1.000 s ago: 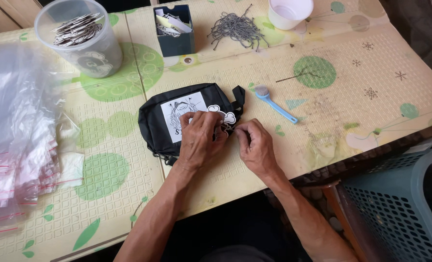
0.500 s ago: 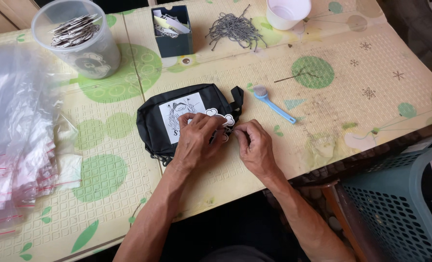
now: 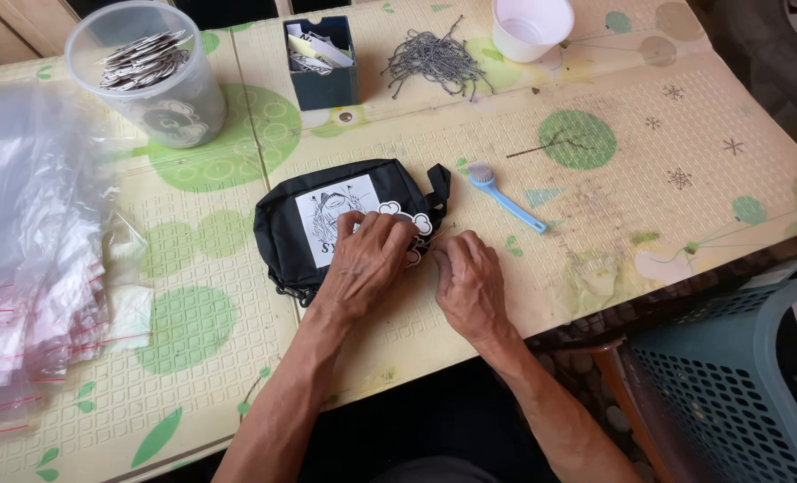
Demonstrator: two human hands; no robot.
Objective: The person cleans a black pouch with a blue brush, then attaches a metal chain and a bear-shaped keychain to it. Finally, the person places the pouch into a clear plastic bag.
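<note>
A black zip pouch (image 3: 282, 224) with a white printed patch lies on the table in front of me. My left hand (image 3: 363, 264) rests on its right end, fingers pinching a white cloud-shaped tag (image 3: 419, 224) at the zipper side. My right hand (image 3: 468, 282) is right beside it, fingertips closed on something thin at the tag; I cannot make out what. The pouch's loop strap (image 3: 438, 182) sticks out at its upper right.
A blue brush (image 3: 506, 197) lies right of the pouch. At the back stand a clear tub of tags (image 3: 152, 76), a dark box (image 3: 322, 67), a pile of ball chains (image 3: 434, 61), a white cup (image 3: 531, 25). Plastic zip bags (image 3: 32, 259) lie left. A teal basket (image 3: 738, 385) sits lower right.
Both hands have stayed on the pouch's right end, with only small finger shifts at the tag. The pouch has not moved.
</note>
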